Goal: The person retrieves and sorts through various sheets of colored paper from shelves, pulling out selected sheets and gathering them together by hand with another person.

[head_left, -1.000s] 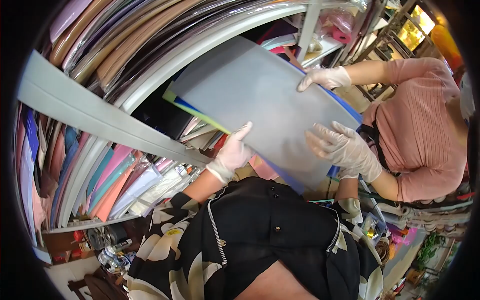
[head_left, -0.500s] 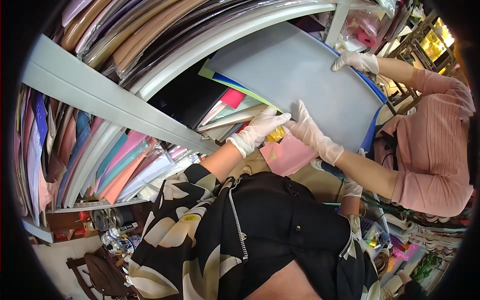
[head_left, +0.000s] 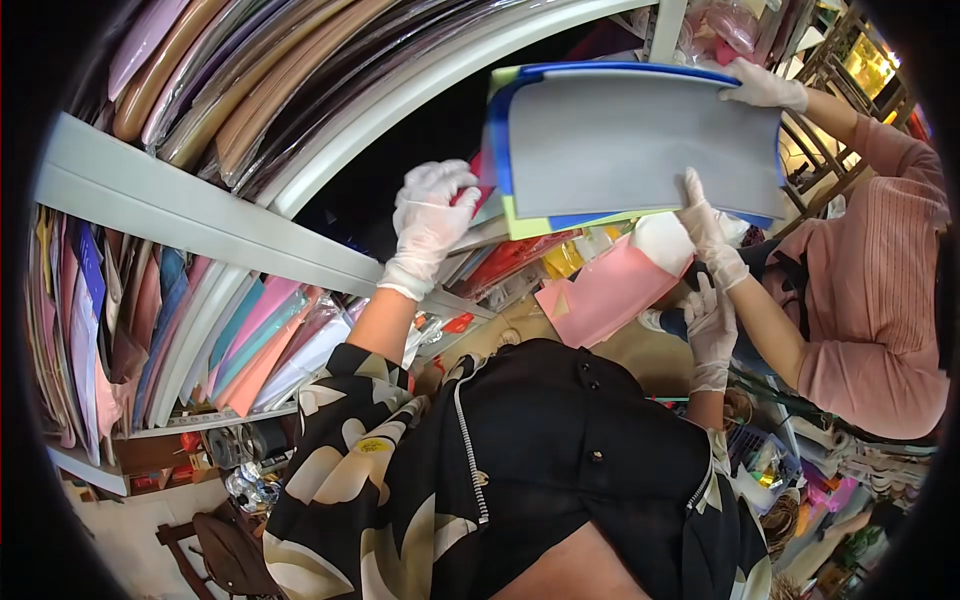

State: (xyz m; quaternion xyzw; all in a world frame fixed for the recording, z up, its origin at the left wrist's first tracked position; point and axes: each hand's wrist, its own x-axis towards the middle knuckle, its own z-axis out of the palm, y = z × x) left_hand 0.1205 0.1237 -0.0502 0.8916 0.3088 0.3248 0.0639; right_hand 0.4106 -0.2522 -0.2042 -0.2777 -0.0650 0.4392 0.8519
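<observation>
My left hand [head_left: 432, 220], in a white glove, is raised at the shelf opening with its fingers curled around the edge of a red sheet [head_left: 484, 182], partly hidden behind other sheets. Just right of it is a stack of large sheets [head_left: 640, 145], grey on top with blue and lime green edges below, held by a co-worker's two gloved hands [head_left: 765, 85]. Low on the right, my gloved right hand [head_left: 712, 335] has its fingers stretched upward, close beneath the co-worker's lower hand [head_left: 708, 235]. A pink sheet [head_left: 610, 295] lies beside it.
White shelf rails [head_left: 200, 200] curve across the left, with packed coloured sheets [head_left: 250, 90] above and more wrapped sheets [head_left: 255, 330] below. The co-worker in a pink top [head_left: 865, 290] stands close on the right. A brown chair [head_left: 225, 550] is at lower left.
The co-worker has turned the grey-topped stack and shifted it rightward. My left hand has moved up and left from the stack's lower edge to the red sheet. My right hand has risen into view.
</observation>
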